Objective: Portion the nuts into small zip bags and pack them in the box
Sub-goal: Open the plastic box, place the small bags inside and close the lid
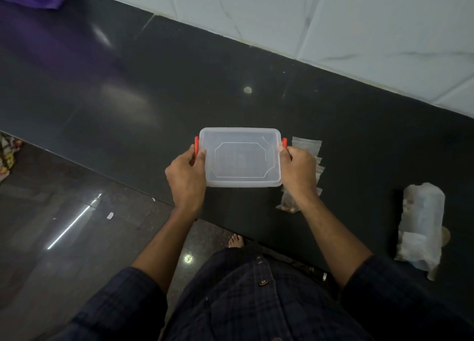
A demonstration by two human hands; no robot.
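The translucent lidded box with red side clips is sitting between both hands over the dark table. The left hand is gripping its left end, the right hand its right end. Small zip bags are lying just behind the right hand, and a crumpled nut packet is resting well off to the right.
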